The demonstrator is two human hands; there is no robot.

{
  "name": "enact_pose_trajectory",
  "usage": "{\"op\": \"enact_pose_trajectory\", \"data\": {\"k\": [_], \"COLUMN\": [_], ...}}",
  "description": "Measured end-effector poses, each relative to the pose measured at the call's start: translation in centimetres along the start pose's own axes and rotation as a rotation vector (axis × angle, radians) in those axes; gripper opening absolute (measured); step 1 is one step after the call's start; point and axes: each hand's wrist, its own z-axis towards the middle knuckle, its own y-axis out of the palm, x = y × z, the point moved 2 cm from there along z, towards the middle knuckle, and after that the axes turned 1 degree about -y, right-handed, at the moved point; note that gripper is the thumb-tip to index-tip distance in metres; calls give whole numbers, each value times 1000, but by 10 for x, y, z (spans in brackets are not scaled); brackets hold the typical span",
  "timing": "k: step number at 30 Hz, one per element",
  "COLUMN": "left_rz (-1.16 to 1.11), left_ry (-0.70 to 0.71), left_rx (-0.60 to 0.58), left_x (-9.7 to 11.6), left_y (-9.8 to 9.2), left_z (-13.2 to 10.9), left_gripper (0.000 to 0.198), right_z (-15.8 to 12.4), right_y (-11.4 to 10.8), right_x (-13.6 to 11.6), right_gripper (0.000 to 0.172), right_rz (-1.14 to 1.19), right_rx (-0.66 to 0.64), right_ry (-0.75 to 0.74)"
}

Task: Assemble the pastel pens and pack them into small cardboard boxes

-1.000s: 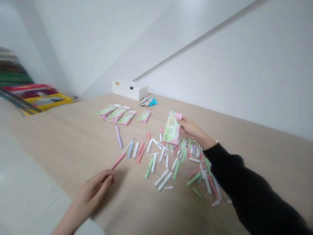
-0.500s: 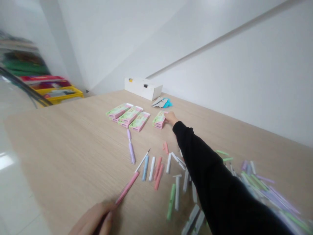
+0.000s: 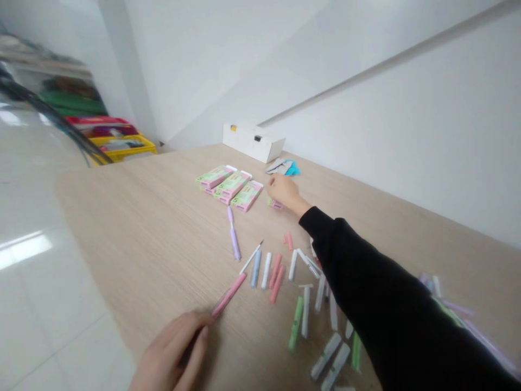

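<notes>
At the bottom, my left hand [image 3: 175, 347] is closed, its fingertips on the near end of a slim pink pen [image 3: 229, 295] that lies slanting away over the table. By the pen's far end is a thin white stick with a dark tip [image 3: 251, 257]. Farther out, my right hand [image 3: 287, 193] is curled over a small pink and green box [image 3: 275, 204], covering most of it. Whatever its fingers hold is hidden. Left of that hand, several similar boxes [image 3: 231, 185] lie in overlapping stacks. A purple pen [image 3: 233, 234] lies in front of them.
Blue, white, red, green and grey wrapped sticks [image 3: 277, 283] are scattered before my right sleeve [image 3: 366, 282], with more beyond it. A white carton [image 3: 252, 144] and crumpled grey and blue scraps [image 3: 284, 166] are at the back wall. Yellow crates [image 3: 122, 149] stand beyond the table's left edge.
My right hand has shifted from the box's right side to over its top, hiding more of it. My left hand stays at the pink pen. The whole view has swung left.
</notes>
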Motion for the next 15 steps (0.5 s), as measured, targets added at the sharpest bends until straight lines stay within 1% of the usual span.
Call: {"op": "enact_pose_trajectory", "data": {"k": [2, 4, 6, 8, 10, 12, 14, 15], "left_rz": [-2, -1, -14, -42, -28, 99, 274, 364], "left_ry": [1, 13, 2, -47, -114, -164, -187, -201], "left_rx": [-12, -33, -82, -177, -272, -269, -270, -319], "left_x": [3, 5, 9, 13, 18, 23, 27, 28], "left_y": [0, -1, -5, -13, -22, -31, -30, -25], "left_z": [3, 6, 13, 25, 45, 73, 107, 124], "left_gripper": [29, 27, 26, 29, 36, 36, 38, 42], "right_z": [-19, -34, -41, -40, -33, -25, -20, -19], "right_y": [9, 24, 41, 56, 68, 75, 80, 81], "right_x": [-29, -52, -68, -75, -76, -75, -74, -74], "right_gripper": [30, 35, 39, 40, 38, 38, 39, 39], "right_rz": [-18, -23, -23, -24, -26, -22, -9, -1], "right_rx": [-129, -254, -339, -390, -421, -436, -443, -446], "right_ry": [-122, -210, -263, -283, -276, -257, -241, -234]}}
